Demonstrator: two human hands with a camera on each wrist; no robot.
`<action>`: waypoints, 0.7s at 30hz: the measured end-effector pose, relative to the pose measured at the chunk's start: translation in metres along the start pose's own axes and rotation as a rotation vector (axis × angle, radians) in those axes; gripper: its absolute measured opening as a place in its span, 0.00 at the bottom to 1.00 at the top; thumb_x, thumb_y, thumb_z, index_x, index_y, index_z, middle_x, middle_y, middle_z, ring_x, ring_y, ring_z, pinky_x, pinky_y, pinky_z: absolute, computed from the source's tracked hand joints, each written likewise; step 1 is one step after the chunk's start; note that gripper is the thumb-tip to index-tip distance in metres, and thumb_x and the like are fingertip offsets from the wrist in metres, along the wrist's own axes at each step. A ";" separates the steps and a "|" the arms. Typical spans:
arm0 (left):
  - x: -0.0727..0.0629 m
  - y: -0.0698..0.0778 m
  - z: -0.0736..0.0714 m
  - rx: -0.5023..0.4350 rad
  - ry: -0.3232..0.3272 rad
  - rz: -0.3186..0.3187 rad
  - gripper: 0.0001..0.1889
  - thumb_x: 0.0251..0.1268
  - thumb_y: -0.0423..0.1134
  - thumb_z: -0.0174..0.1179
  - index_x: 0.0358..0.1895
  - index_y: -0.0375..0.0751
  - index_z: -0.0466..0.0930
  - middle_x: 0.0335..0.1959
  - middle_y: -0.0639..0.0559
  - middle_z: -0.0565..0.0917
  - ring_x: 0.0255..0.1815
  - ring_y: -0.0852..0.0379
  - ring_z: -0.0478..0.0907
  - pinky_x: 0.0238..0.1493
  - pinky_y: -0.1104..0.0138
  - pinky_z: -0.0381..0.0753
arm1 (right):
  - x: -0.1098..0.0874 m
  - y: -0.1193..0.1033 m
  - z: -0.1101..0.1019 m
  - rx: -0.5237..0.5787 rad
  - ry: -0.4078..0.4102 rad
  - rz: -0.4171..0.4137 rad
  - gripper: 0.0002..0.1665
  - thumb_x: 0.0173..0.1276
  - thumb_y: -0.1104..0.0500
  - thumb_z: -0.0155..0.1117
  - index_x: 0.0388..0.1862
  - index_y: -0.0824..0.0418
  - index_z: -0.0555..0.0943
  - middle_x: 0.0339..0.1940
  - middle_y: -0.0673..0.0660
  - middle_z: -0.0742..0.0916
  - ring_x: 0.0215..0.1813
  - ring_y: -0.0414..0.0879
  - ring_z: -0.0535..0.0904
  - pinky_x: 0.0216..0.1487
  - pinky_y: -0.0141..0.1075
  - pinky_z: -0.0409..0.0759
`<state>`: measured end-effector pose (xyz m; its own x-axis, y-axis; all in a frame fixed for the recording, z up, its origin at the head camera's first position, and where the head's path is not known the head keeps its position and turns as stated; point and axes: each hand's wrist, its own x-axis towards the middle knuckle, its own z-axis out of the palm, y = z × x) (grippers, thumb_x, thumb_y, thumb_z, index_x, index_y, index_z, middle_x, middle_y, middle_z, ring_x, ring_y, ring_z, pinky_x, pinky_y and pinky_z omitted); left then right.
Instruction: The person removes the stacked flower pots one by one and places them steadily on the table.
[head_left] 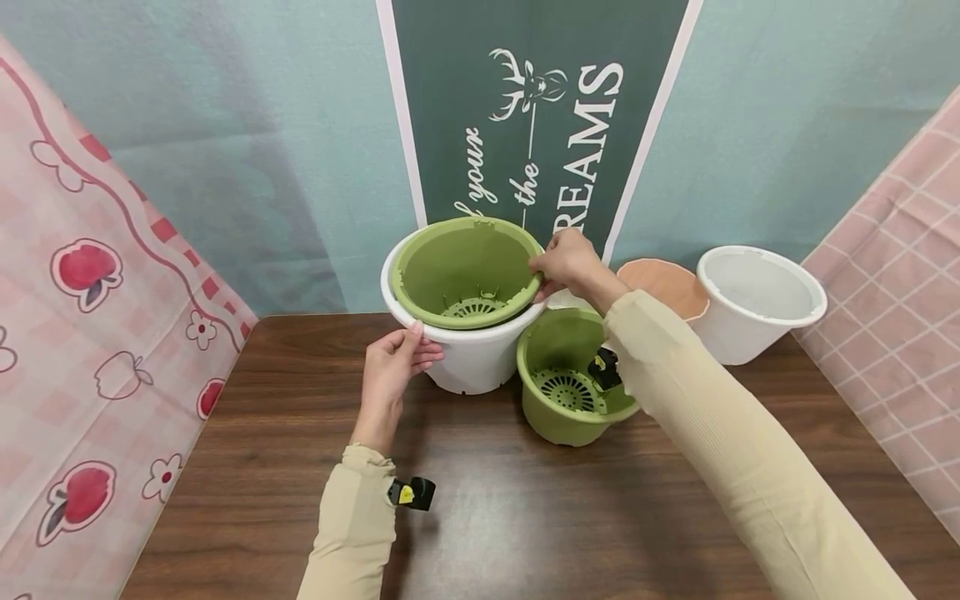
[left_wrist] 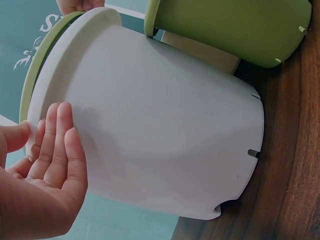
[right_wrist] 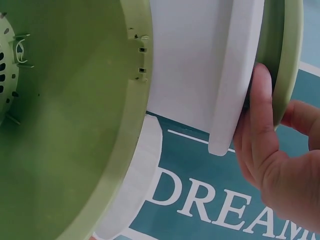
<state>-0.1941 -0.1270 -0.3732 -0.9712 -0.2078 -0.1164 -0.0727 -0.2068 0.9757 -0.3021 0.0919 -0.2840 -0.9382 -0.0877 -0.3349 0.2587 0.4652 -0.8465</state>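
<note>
A white plastic pot [head_left: 468, 362] stands upright on the table, with a green pot [head_left: 465, 262] nested inside it. The green rim sits slightly above the white one, and slots show in its floor. At the near left, my left hand [head_left: 393, 362] pinches the white rim, thumb on top and fingers below, as the left wrist view shows. My right hand [head_left: 572, 260] pinches the nested pot's rim on the right side; in the right wrist view its index finger [right_wrist: 262, 95] lies between the green and white rims.
A second green pot [head_left: 555, 425] with a slotted floor stands right of the white one, beneath my right forearm. Behind that arm are an orange pot [head_left: 656, 279] and another white pot [head_left: 738, 342]. Fabric backdrops [head_left: 247, 167] rise around the wooden table [head_left: 300, 400].
</note>
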 end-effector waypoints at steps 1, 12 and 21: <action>0.000 0.000 0.000 -0.001 0.001 0.001 0.16 0.68 0.39 0.52 0.33 0.24 0.74 0.21 0.47 0.82 0.22 0.59 0.81 0.29 0.71 0.80 | 0.000 0.000 0.000 0.005 0.001 0.003 0.06 0.60 0.69 0.55 0.25 0.71 0.69 0.18 0.62 0.80 0.13 0.47 0.79 0.27 0.36 0.82; 0.000 -0.001 0.001 -0.010 0.017 -0.003 0.14 0.67 0.38 0.53 0.31 0.27 0.74 0.20 0.47 0.82 0.22 0.59 0.81 0.28 0.71 0.80 | -0.001 -0.002 0.000 0.027 -0.031 0.018 0.05 0.62 0.71 0.55 0.31 0.76 0.73 0.21 0.65 0.80 0.14 0.47 0.79 0.30 0.37 0.82; 0.000 -0.001 0.001 -0.002 0.014 -0.009 0.15 0.68 0.39 0.52 0.32 0.26 0.74 0.21 0.47 0.83 0.22 0.59 0.81 0.31 0.67 0.81 | -0.001 0.000 0.000 -0.016 -0.011 -0.022 0.05 0.62 0.70 0.56 0.31 0.76 0.74 0.31 0.67 0.79 0.13 0.44 0.78 0.28 0.35 0.81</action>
<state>-0.1944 -0.1261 -0.3740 -0.9673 -0.2188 -0.1279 -0.0812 -0.2107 0.9742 -0.3008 0.0918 -0.2831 -0.9410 -0.1075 -0.3210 0.2345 0.4770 -0.8471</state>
